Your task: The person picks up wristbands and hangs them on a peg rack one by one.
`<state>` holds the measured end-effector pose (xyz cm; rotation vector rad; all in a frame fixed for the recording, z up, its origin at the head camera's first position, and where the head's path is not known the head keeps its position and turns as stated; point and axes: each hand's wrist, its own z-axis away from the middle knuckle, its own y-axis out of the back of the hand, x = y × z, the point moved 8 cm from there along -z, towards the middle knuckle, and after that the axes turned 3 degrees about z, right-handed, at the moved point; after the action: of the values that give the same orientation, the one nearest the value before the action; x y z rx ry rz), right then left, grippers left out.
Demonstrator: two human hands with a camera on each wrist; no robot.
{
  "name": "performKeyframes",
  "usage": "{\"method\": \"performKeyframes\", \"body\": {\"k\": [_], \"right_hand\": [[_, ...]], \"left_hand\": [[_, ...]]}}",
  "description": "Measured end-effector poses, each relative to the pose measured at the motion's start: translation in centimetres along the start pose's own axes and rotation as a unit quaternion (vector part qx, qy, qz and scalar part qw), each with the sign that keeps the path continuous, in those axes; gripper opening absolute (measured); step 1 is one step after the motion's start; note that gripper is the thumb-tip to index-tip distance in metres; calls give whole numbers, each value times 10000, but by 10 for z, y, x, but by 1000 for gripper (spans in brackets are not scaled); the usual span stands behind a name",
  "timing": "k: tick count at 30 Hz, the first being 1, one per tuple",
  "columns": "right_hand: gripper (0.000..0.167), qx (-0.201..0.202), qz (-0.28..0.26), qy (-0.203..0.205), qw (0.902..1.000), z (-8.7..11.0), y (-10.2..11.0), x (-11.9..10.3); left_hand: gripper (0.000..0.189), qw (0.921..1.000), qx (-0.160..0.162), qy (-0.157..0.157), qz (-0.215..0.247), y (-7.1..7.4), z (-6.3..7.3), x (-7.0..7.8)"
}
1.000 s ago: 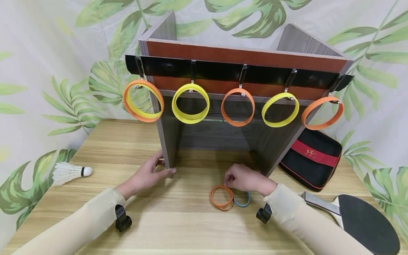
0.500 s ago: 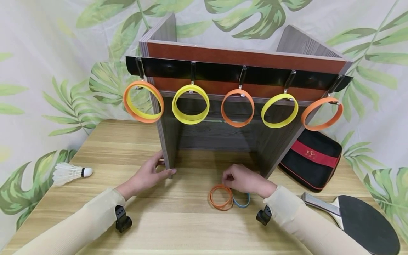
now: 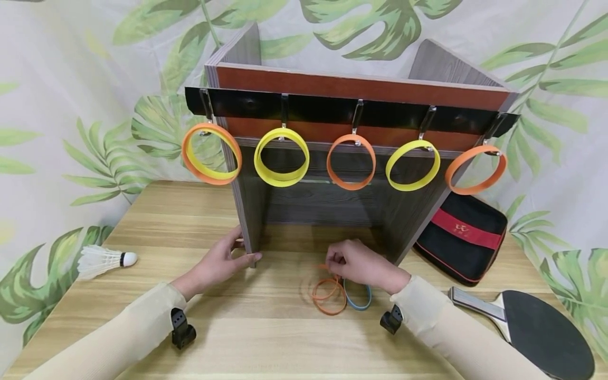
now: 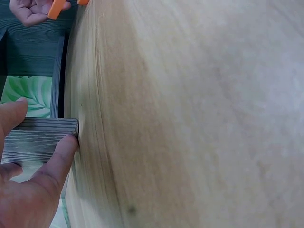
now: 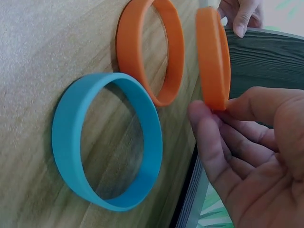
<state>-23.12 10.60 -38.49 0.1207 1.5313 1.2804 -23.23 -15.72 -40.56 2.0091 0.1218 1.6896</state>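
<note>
My left hand [image 3: 216, 266] grips the front edge of the left side panel [image 3: 243, 216] of a grey wood-grain stand, fingers outside and thumb across the edge. Between thumb and fingertips my right hand [image 3: 363, 268] pinches an orange silicone wristband [image 5: 212, 59], tipped up above the tabletop. Beneath it another orange wristband [image 5: 129, 42] lies flat, and a blue wristband [image 5: 66, 137] lies beside that one. Along the stand's front, orange and yellow wristbands hang from hooks on a black strip [image 3: 323, 107], among them a yellow one [image 3: 282, 179] and an orange one [image 3: 351, 186].
A shuttlecock [image 3: 102, 261] lies on the wooden table [image 3: 266, 343] at left. To the right of the stand sit a black case with a red band [image 3: 467, 232] and a table tennis bat [image 3: 546, 332]. A leaf-patterned cloth [image 3: 157, 53] hangs behind.
My right hand has lifted an orange wristband off the other orange one and shifted slightly left and back. The left hand keeps its grip on the panel.
</note>
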Motion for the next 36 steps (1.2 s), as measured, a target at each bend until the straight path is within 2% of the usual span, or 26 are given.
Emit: {"method": "performKeyframes", "body": {"k": [8, 13, 17, 22, 27, 30, 33, 36], "right_hand": [[14, -295, -571, 355, 9973, 3, 0, -5], [12, -206, -1145, 719, 9906, 9, 6, -17], [9, 179, -1177, 944, 9884, 19, 20, -41], [4, 1016, -1001, 1298, 9812, 38, 45, -83], [4, 1756, -1183, 1735, 9618, 59, 72, -119], [6, 2206, -1351, 2032, 9444, 71, 89, -133], [6, 2727, -1547, 2302, 9213, 83, 107, -143], [6, 3298, -1773, 2494, 8931, 94, 124, -149]], "left_hand": [[70, 9999, 14, 88, -58, 0, 2, -2], [68, 9999, 14, 76, -88, 0, 2, -2], [68, 10000, 3, 18, -57, 0, 1, -1], [67, 10000, -16, 2, 67, 1, 1, 0], [67, 9999, -26, 52, 105, 2, 1, 1], [67, 9999, -37, 64, 67, 1, 1, 1], [67, 10000, -58, 55, 47, 0, 0, 0], [68, 9999, -85, 49, 70, -1, 0, 0]]}}
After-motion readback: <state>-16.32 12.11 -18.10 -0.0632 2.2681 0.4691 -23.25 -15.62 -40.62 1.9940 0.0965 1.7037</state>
